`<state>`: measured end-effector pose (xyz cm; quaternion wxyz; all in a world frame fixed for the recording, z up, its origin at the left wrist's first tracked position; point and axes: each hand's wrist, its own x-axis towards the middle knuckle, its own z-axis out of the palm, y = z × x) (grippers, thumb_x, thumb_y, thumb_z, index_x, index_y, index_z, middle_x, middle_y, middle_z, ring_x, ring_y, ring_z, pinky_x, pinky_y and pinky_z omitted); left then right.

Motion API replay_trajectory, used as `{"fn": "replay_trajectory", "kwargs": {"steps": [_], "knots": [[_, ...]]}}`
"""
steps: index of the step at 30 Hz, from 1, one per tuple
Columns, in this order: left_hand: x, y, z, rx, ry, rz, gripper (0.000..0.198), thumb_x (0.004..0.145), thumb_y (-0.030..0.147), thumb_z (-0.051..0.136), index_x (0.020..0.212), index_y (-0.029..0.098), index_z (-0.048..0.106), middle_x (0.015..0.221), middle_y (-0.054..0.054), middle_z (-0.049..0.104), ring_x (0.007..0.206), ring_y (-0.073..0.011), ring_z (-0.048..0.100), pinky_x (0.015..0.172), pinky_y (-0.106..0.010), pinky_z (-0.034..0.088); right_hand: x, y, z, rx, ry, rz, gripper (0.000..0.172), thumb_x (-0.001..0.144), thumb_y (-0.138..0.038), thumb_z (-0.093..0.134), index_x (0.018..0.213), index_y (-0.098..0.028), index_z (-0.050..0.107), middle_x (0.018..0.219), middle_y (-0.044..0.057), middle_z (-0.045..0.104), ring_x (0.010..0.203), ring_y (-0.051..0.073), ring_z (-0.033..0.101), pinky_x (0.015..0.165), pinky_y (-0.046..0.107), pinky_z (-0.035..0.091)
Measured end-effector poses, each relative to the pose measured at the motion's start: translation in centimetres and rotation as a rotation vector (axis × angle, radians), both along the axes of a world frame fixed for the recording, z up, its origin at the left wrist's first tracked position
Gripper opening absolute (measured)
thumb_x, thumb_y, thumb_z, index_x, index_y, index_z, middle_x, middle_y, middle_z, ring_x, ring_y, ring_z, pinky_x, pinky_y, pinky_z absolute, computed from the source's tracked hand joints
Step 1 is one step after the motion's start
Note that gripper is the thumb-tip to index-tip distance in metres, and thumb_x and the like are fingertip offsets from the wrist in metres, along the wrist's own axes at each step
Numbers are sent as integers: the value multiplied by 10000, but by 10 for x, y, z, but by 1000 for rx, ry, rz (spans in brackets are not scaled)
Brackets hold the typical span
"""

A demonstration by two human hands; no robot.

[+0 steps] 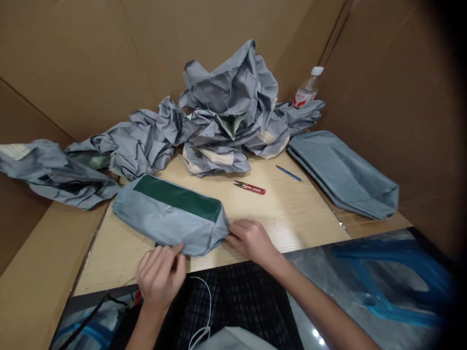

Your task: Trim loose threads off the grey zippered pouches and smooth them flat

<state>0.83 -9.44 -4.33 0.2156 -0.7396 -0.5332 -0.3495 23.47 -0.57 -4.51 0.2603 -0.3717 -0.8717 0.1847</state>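
Observation:
A grey-blue fabric bag with a dark green panel lies on its side at the table's front edge. My left hand is at its near side, fingers curled and thumb against the cloth at the lower edge. At the bag's right end, my right hand pinches the corner of the fabric between thumb and fingers. Behind the bag rest red-handled thread snips and a blue pencil, touched by neither hand.
Crumpled grey fabric pieces are heaped along the back cardboard wall. A folded grey-blue bag lies at the right. Behind it stands a plastic bottle. A blue stool is below the table at the right.

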Motion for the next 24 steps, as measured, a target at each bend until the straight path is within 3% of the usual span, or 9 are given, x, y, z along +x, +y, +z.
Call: {"fn": "replay_trajectory", "kwargs": {"steps": [4,7,13,19,21,24], "knots": [[32,-3,6,-46,-48,-20,235,768,142,724,978,149,618,801,-71,625,745,-200,556,749,-362,416,2,-5,6,-46,59,6,85,883,-218,655,843,-145,642,768,40,608,708,145,556,642,243,398],[42,2,6,-139,-65,-35,216,812,120,698,1012,148,622,885,-88,643,830,-215,568,795,-381,409,5,-5,9,-85,80,55,31,864,-157,662,846,-144,641,743,16,591,687,130,551,629,228,401],[26,3,4,-137,-19,-243,176,784,-11,669,869,113,578,736,-62,622,723,-172,535,693,-328,434,8,-3,5,6,27,193,187,883,-184,649,714,-147,579,677,5,557,645,135,511,598,260,355],[19,-12,2,-69,-9,-301,257,710,-80,703,863,86,581,753,-85,646,772,-178,563,731,-332,478,1,-16,0,314,-59,229,292,965,-187,483,679,-157,539,645,21,534,608,152,477,559,300,311],[22,-16,2,-104,-32,-274,238,732,-85,676,871,84,583,754,-82,632,762,-170,553,714,-323,469,0,-21,0,300,-32,206,299,966,-170,468,679,-152,548,646,27,538,615,153,483,562,294,325],[27,-19,13,-232,-82,-257,173,801,-12,642,925,100,595,832,-85,630,811,-174,551,746,-334,456,0,-28,1,137,69,109,192,926,-161,543,744,-139,600,683,32,568,653,150,518,590,268,374]]}}
